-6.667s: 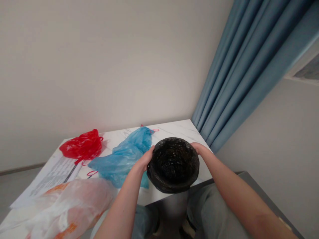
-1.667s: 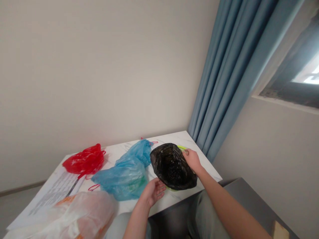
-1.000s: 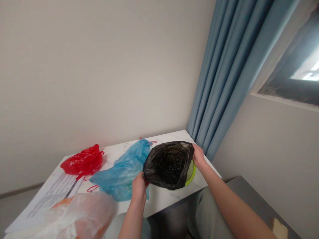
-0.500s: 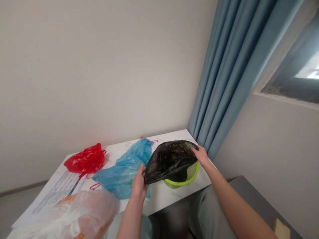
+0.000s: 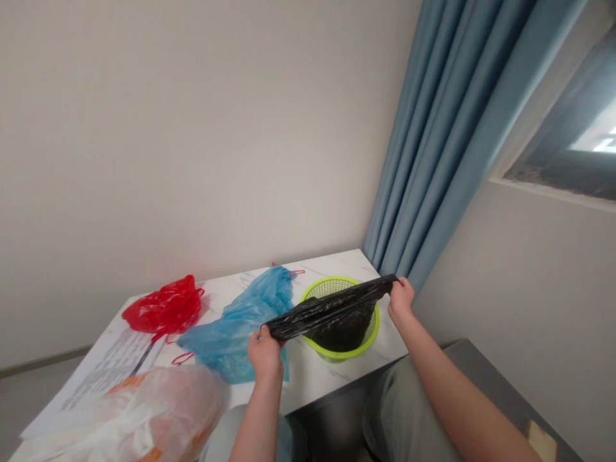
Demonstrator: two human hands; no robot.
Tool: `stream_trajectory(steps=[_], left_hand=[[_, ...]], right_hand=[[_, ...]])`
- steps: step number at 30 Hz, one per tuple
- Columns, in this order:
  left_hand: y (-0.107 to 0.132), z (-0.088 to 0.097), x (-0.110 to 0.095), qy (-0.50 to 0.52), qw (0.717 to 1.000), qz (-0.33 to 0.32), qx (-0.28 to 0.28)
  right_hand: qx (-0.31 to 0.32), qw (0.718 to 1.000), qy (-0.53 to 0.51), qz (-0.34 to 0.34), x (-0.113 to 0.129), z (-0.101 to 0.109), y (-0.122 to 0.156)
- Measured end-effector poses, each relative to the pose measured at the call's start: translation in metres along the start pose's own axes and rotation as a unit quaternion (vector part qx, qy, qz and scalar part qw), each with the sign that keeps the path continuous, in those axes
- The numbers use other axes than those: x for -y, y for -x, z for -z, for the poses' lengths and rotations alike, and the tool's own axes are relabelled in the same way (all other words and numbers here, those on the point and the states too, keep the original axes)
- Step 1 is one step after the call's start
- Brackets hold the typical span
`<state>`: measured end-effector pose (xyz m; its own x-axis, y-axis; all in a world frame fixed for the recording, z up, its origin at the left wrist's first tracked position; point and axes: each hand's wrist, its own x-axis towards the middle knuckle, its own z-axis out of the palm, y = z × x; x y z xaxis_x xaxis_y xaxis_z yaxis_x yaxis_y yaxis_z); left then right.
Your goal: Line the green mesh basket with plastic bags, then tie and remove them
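A black plastic bag [image 5: 332, 309] is stretched taut between my two hands, its mouth pulled into a narrow band. My left hand [image 5: 266, 351] pinches the near left corner of that edge. The far right corner is gripped by my right hand [image 5: 401, 301]. Below the band, the rest of the bag hangs down into a round lime-green mesh basket [image 5: 337, 354] on the table. Just left of the basket lies a crumpled blue plastic bag [image 5: 235, 333], close beyond my left hand.
The white marbled table [image 5: 327, 378] also carries a red plastic bag [image 5: 166, 305], printed paper [image 5: 91, 385] with a pen, and a white translucent bag [image 5: 168, 410] with orange marks. A blue curtain [image 5: 443, 141] hangs at the right, beside a window [image 5: 572, 128].
The bag's wide-open mouth has been drawn into a flat, taut band. My right hand has shifted right, and my left hand slightly left. More of the basket shows.
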<state>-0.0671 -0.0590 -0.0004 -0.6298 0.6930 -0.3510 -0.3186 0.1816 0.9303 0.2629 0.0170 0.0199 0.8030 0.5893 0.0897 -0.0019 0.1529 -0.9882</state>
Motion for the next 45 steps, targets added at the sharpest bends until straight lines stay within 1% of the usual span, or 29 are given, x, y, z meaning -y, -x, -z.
stream_trajectory(steps=[3, 7, 10, 12, 14, 16, 17, 19, 21, 24, 26, 28, 30, 32, 34, 35, 37, 40, 43, 45], left_hand=[[0.002, -0.003, -0.001, 0.058, 0.998, 0.014, -0.004], [0.004, -0.004, -0.005, 0.094, 0.996, -0.002, -0.012], [0.005, -0.003, -0.010, 0.118, 0.993, -0.024, -0.013], [0.007, -0.004, -0.013, 0.149, 0.988, -0.029, -0.004], [0.008, -0.007, -0.018, 0.202, 0.979, -0.009, 0.003], [0.010, -0.009, -0.023, 0.270, 0.962, 0.022, 0.018], [0.011, -0.011, -0.025, 0.303, 0.952, 0.037, 0.032], [0.013, -0.012, -0.030, 0.353, 0.931, 0.064, 0.066], [0.014, -0.013, -0.034, 0.372, 0.919, 0.082, 0.099], [0.013, -0.010, -0.035, 0.365, 0.915, 0.081, 0.152], [0.011, -0.008, -0.033, 0.358, 0.913, 0.051, 0.190], [0.010, -0.006, -0.029, 0.340, 0.913, 0.006, 0.225], [0.011, -0.007, -0.023, 0.295, 0.918, -0.048, 0.260], [0.015, -0.011, -0.018, 0.220, 0.926, -0.096, 0.290], [0.019, -0.016, -0.012, 0.146, 0.932, -0.132, 0.305], [0.021, -0.018, -0.009, 0.119, 0.934, -0.142, 0.305], [0.023, -0.023, -0.006, 0.093, 0.941, -0.151, 0.289], [0.024, -0.025, -0.004, 0.077, 0.955, -0.158, 0.237], [0.025, -0.024, -0.003, 0.043, 0.967, -0.189, 0.167], [0.027, -0.023, -0.003, 0.016, 0.966, -0.224, 0.129]], right_hand=[[0.004, 1.000, -0.012, -0.019, -0.002, -0.001, 0.002], [-0.004, 0.998, -0.037, -0.048, -0.005, -0.002, 0.001], [-0.001, 0.997, -0.053, -0.053, -0.004, -0.002, 0.000], [0.032, 0.996, -0.067, -0.052, -0.002, -0.002, 0.001], [0.095, 0.988, -0.106, -0.055, 0.002, -0.003, 0.004], [0.156, 0.971, -0.169, -0.061, 0.007, -0.005, 0.009], [0.175, 0.962, -0.199, -0.066, 0.009, -0.006, 0.011], [0.183, 0.953, -0.230, -0.073, 0.012, -0.008, 0.014], [0.185, 0.957, -0.213, -0.076, 0.013, -0.008, 0.014], [0.182, 0.963, -0.179, -0.088, 0.012, -0.008, 0.012], [0.169, 0.958, -0.197, -0.119, 0.013, -0.007, 0.011], [0.150, 0.947, -0.235, -0.158, 0.015, -0.007, 0.010], [0.136, 0.934, -0.269, -0.190, 0.019, -0.006, 0.009], [0.135, 0.924, -0.291, -0.209, 0.024, -0.006, 0.009], [0.137, 0.911, -0.314, -0.228, 0.027, -0.005, 0.009], [0.135, 0.904, -0.325, -0.242, 0.028, -0.005, 0.009], [0.120, 0.891, -0.339, -0.278, 0.031, -0.004, 0.010], [0.099, 0.872, -0.353, -0.324, 0.032, -0.003, 0.012], [0.131, 0.853, -0.374, -0.340, 0.032, -0.004, 0.014], [0.157, 0.851, -0.369, -0.339, 0.030, -0.004, 0.016]])
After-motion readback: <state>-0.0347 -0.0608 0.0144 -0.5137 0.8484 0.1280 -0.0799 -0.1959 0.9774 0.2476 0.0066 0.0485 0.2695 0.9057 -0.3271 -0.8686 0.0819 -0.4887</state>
